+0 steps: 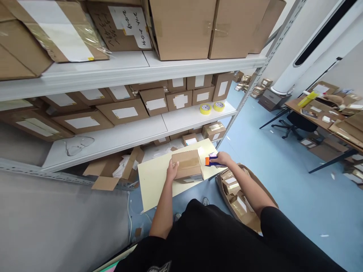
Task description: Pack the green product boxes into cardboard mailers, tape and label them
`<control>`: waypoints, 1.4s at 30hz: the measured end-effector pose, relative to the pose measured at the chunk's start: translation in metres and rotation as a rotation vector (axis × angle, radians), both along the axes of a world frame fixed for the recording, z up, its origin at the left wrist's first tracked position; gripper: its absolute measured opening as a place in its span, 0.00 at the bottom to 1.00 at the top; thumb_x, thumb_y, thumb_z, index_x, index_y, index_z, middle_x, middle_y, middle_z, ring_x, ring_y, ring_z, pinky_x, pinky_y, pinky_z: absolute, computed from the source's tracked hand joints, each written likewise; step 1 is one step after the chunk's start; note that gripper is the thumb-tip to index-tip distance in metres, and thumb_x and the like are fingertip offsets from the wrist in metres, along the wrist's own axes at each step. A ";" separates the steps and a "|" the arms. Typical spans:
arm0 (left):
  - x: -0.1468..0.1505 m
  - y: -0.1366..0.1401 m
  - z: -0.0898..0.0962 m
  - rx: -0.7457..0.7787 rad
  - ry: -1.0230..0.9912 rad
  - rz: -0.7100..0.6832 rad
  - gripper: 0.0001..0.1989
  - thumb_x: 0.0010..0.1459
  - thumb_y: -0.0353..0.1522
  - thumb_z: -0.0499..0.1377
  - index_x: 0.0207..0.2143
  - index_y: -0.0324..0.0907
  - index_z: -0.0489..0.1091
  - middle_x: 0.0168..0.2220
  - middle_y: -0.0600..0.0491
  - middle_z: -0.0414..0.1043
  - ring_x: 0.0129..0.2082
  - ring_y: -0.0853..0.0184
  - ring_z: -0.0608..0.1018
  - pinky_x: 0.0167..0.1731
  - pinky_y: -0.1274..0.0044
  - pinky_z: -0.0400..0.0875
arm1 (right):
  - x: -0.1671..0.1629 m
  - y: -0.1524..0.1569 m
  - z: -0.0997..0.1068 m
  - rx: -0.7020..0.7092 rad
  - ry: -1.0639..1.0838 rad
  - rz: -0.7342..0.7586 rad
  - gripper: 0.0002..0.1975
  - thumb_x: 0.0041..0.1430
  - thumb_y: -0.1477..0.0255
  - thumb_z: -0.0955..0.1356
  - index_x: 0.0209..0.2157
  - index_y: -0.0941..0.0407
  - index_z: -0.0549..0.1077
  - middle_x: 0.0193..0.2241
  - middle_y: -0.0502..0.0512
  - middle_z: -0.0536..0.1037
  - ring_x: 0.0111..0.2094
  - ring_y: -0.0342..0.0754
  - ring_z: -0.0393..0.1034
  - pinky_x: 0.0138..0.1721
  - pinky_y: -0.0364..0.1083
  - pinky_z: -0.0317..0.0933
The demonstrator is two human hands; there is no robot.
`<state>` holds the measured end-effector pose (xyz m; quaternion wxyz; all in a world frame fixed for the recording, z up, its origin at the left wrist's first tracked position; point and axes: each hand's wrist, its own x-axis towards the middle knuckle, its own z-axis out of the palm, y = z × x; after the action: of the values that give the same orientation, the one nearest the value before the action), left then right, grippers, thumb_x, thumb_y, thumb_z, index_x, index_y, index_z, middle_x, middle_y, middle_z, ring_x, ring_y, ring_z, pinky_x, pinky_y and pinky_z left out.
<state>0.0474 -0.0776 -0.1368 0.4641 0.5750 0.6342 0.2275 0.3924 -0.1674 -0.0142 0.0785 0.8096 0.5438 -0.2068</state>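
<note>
Cream tabletop (pixel 159 185) bears taped brown box (pixel 187 164), left hand (pixel 172 170) steadying.

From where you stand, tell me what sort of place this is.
Probably a small stockroom or packing room: metal shelving stacked with labelled cardboard boxes, tape rolls on a shelf, and a tape dispenser in the right hand beside a small box.
</note>
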 end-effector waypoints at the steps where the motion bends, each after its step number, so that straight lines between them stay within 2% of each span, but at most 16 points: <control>1: -0.015 0.006 -0.002 -0.001 -0.003 -0.004 0.34 0.67 0.46 0.57 0.71 0.45 0.56 0.66 0.45 0.68 0.65 0.58 0.72 0.62 0.71 0.66 | -0.018 0.005 -0.005 0.024 0.030 0.020 0.37 0.53 0.36 0.68 0.34 0.58 0.82 0.36 0.66 0.85 0.38 0.55 0.80 0.29 0.44 0.57; 3: -0.050 0.016 -0.004 -0.019 0.034 -0.007 0.31 0.68 0.47 0.56 0.68 0.44 0.62 0.66 0.45 0.69 0.65 0.59 0.72 0.61 0.72 0.67 | -0.056 0.017 -0.012 0.070 0.095 0.064 0.38 0.55 0.35 0.66 0.33 0.58 0.82 0.36 0.65 0.85 0.38 0.54 0.80 0.29 0.43 0.57; 5: -0.085 0.023 -0.003 -0.039 0.104 0.033 0.30 0.68 0.48 0.56 0.65 0.41 0.66 0.65 0.41 0.69 0.64 0.55 0.73 0.61 0.69 0.67 | -0.096 0.028 -0.017 0.099 0.154 0.091 0.39 0.56 0.34 0.64 0.34 0.58 0.82 0.36 0.64 0.85 0.37 0.53 0.80 0.30 0.43 0.58; 8: -0.128 0.024 -0.001 -0.026 0.175 0.143 0.33 0.67 0.50 0.56 0.64 0.37 0.66 0.65 0.35 0.68 0.64 0.49 0.72 0.62 0.63 0.66 | -0.153 0.045 -0.022 0.118 0.198 0.105 0.39 0.56 0.34 0.64 0.36 0.58 0.82 0.38 0.64 0.85 0.40 0.54 0.81 0.31 0.43 0.60; 10: -0.149 0.020 0.000 0.011 0.173 0.172 0.31 0.69 0.49 0.52 0.65 0.39 0.65 0.65 0.38 0.69 0.64 0.53 0.72 0.62 0.65 0.66 | -0.189 0.057 -0.022 0.111 0.199 0.115 0.39 0.56 0.35 0.65 0.38 0.59 0.82 0.41 0.66 0.85 0.42 0.57 0.80 0.33 0.44 0.63; 12: -0.162 0.015 -0.001 0.044 0.147 0.157 0.28 0.72 0.48 0.47 0.64 0.42 0.67 0.64 0.44 0.70 0.65 0.59 0.72 0.62 0.71 0.65 | -0.220 0.070 -0.021 0.079 0.209 0.145 0.38 0.56 0.37 0.67 0.41 0.59 0.82 0.45 0.67 0.84 0.45 0.59 0.80 0.35 0.44 0.65; 14: -0.170 0.013 -0.004 0.041 0.133 0.138 0.29 0.72 0.49 0.45 0.64 0.43 0.68 0.64 0.46 0.71 0.65 0.60 0.71 0.62 0.72 0.65 | -0.248 0.082 -0.020 0.027 0.243 0.190 0.34 0.57 0.42 0.70 0.44 0.60 0.82 0.47 0.67 0.84 0.47 0.59 0.80 0.37 0.45 0.66; 18: -0.175 0.012 -0.019 -0.056 0.162 0.151 0.35 0.68 0.55 0.49 0.65 0.41 0.67 0.63 0.41 0.71 0.64 0.53 0.72 0.61 0.68 0.66 | -0.289 0.097 -0.021 -0.078 0.308 0.267 0.25 0.59 0.53 0.71 0.45 0.59 0.82 0.47 0.66 0.84 0.46 0.57 0.80 0.36 0.44 0.66; 21: -0.171 0.011 -0.033 -0.130 0.214 0.182 0.35 0.67 0.54 0.49 0.65 0.41 0.66 0.63 0.37 0.70 0.64 0.49 0.72 0.61 0.64 0.66 | -0.300 0.099 -0.029 -0.089 0.275 0.319 0.22 0.58 0.57 0.72 0.46 0.59 0.81 0.47 0.65 0.84 0.46 0.55 0.80 0.37 0.43 0.66; 23: -0.164 0.007 -0.041 -0.156 0.241 0.192 0.32 0.68 0.52 0.50 0.64 0.41 0.66 0.63 0.37 0.70 0.63 0.49 0.72 0.61 0.64 0.65 | -0.296 0.098 -0.035 -0.072 0.236 0.366 0.22 0.57 0.57 0.74 0.46 0.58 0.81 0.48 0.64 0.84 0.47 0.55 0.79 0.38 0.43 0.66; 26: -0.144 -0.003 -0.050 -0.153 0.248 0.173 0.28 0.69 0.48 0.50 0.62 0.41 0.66 0.63 0.39 0.71 0.62 0.54 0.74 0.59 0.69 0.67 | -0.277 0.095 -0.042 -0.057 0.212 0.387 0.22 0.56 0.54 0.75 0.44 0.56 0.82 0.48 0.63 0.84 0.48 0.56 0.79 0.39 0.43 0.66; 28: -0.125 -0.010 -0.053 -0.145 0.242 0.148 0.26 0.70 0.48 0.48 0.62 0.42 0.65 0.61 0.41 0.73 0.60 0.57 0.76 0.55 0.72 0.70 | -0.258 0.092 -0.045 -0.064 0.213 0.358 0.24 0.57 0.51 0.74 0.44 0.56 0.82 0.47 0.63 0.84 0.47 0.56 0.79 0.39 0.43 0.66; 31: -0.089 -0.021 -0.055 -0.150 0.248 0.106 0.26 0.70 0.49 0.47 0.61 0.44 0.64 0.57 0.43 0.77 0.55 0.55 0.80 0.50 0.70 0.72 | -0.224 0.084 -0.047 -0.088 0.214 0.330 0.28 0.57 0.48 0.73 0.46 0.57 0.81 0.47 0.64 0.84 0.46 0.56 0.79 0.38 0.43 0.65; 36: -0.038 -0.034 -0.053 -0.153 0.271 0.046 0.28 0.70 0.51 0.45 0.61 0.45 0.63 0.54 0.41 0.78 0.53 0.51 0.80 0.48 0.66 0.72 | -0.145 0.056 -0.042 -0.111 0.180 0.312 0.27 0.54 0.48 0.74 0.44 0.57 0.81 0.43 0.60 0.84 0.41 0.52 0.79 0.36 0.41 0.62; 42: -0.029 -0.032 -0.049 -0.152 0.275 0.010 0.30 0.69 0.53 0.44 0.62 0.45 0.63 0.56 0.39 0.77 0.55 0.48 0.79 0.50 0.64 0.71 | -0.034 0.012 -0.026 -0.137 0.108 0.177 0.17 0.53 0.56 0.76 0.36 0.56 0.80 0.36 0.54 0.83 0.38 0.49 0.76 0.34 0.40 0.58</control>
<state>0.0186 -0.1093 -0.1853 0.4139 0.5608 0.7100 0.1003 0.3585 -0.1551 -0.0398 0.1222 0.7389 0.6010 -0.2789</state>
